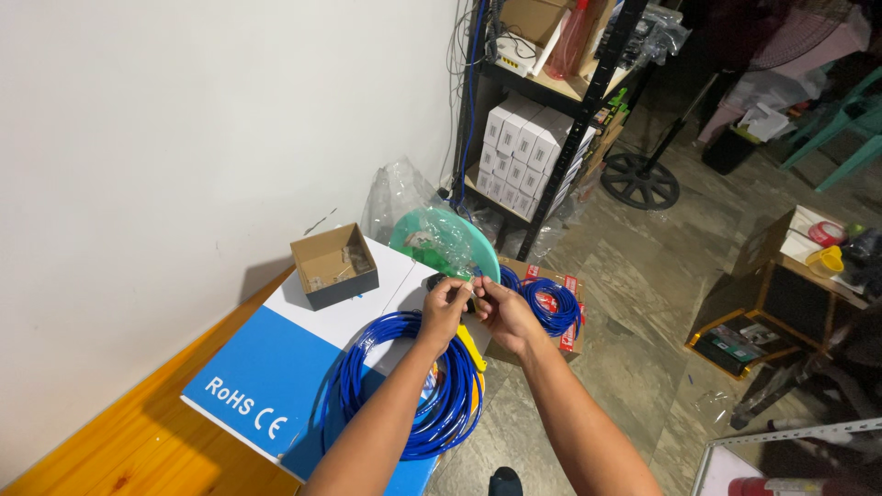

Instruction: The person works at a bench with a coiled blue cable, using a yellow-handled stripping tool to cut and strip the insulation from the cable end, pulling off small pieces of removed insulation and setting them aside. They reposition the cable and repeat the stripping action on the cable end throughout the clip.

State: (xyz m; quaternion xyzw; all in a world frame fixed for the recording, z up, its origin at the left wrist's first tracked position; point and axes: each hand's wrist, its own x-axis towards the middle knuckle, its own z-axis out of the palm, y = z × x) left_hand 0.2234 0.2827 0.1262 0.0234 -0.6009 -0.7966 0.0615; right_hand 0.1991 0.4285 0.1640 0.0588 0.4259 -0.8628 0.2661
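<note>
At the centre of the frame the left hand (445, 306) and right hand (501, 310) meet, fingertips pinched together on the end of a blue cable (473, 292). Its coil (409, 386) lies just below on a blue-and-white box (276, 367), near a small open carton (334, 264).

At your six o'clock lies a bright blue cable coil (409, 381) with a yellow tool (471, 349) beside it, on a flat box (276, 367) that is blue on its near half and white beyond. At twelve o'clock you see a translucent green lid (446, 241), at eleven a plain brown carton (333, 264). A second blue coil (551, 305) sits at two o'clock on a brown box with red-and-white labels (570, 317), and white boxes (528, 152) fill the black shelf (588, 101).
</note>
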